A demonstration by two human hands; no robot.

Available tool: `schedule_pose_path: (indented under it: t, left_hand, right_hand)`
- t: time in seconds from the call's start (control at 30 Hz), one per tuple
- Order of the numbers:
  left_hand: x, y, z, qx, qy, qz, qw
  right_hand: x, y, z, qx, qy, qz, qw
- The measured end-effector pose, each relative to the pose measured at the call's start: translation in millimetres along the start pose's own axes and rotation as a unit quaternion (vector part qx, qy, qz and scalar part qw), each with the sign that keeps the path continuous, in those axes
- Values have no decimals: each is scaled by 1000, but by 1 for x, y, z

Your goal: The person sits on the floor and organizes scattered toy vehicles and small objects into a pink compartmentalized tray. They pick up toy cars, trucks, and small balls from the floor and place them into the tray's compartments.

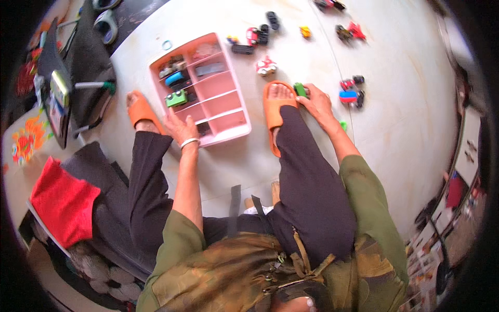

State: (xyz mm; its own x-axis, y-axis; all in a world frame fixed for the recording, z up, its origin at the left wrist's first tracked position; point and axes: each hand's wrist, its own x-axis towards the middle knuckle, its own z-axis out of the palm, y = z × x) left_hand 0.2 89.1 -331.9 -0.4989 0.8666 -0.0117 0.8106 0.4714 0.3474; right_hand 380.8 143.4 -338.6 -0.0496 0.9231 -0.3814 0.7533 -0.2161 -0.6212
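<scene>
A pink divided plastic box [241, 97] lies on the floor between my feet. Toy vehicles fill its left compartments, among them a green toy vehicle [176, 98] and a blue toy piece [174, 78]. My left hand [180, 126] is at the box's near left edge, fingers spread, just below the green vehicle. Beyond my right foot, my right hand [315, 102] has its thumb and fingers on a green toy piece [299, 89]. A red and white toy vehicle [266, 66] sits on the floor between the box and that hand.
Several toy vehicles lie around the floor, including a red one [252, 36], a red and blue one [348, 96] and a yellow piece [305, 32]. Orange slippers [274, 107] flank the box. At left are a metal-legged seat and a red cloth [64, 202]. A cabinet [466, 146] borders the right.
</scene>
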Motion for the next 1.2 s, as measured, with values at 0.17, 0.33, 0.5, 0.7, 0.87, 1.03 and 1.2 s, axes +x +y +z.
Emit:
schedule_pose_path:
  t: [0.17, 0.33, 0.5, 0.7, 0.87, 1.03, 1.2]
  left_hand:
    - [2, -6, 10, 73, 23, -19, 997]
    - [0, -3, 5, 8, -36, -169, 985]
    - [3, 7, 2, 5, -97, -208, 973]
    - [4, 7, -3, 13, -125, -213, 969]
    - [6, 10, -1, 10, -125, -216, 968]
    - [8, 13, -2, 2, -141, -211, 967]
    - [6, 13, -4, -2, -147, -212, 966]
  right_hand:
    - [10, 16, 3, 67, -19, 33, 997]
    - [17, 14, 1, 51, -43, 38, 997]
    - [24, 16, -6, 180, 23, 60, 982]
    - [50, -98, -17, 377, -53, 57, 923]
    - [78, -210, 11, 290, -197, -157, 923]
    - [101, -273, 60, 23, -153, -340, 928]
    - [102, -245, 86, 76, -119, -303, 942]
